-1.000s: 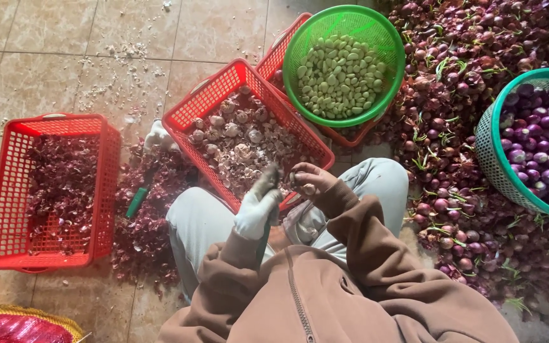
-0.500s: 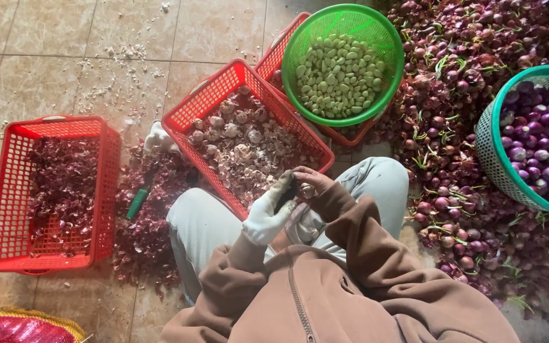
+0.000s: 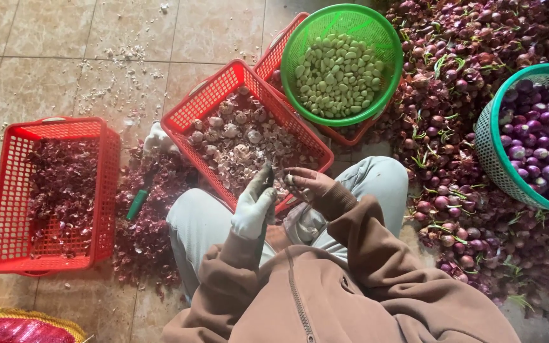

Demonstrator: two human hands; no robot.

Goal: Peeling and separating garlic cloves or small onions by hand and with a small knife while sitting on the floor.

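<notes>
1. A small garlic clove [image 3: 289, 180] sits pinched in the bare right hand [image 3: 306, 183], fingers curled shut round it, over the near edge of the red basket of garlic [image 3: 249, 136].
2. The gloved left hand [image 3: 255, 204] is just beside it on its left, closed on something dark; what it is, I cannot tell.
3. Both hands are above the person's lap.
4. Farther out: the green basket of peeled cloves [image 3: 341, 63], and purple onions [image 3: 452, 159] heaped to the right.
</notes>
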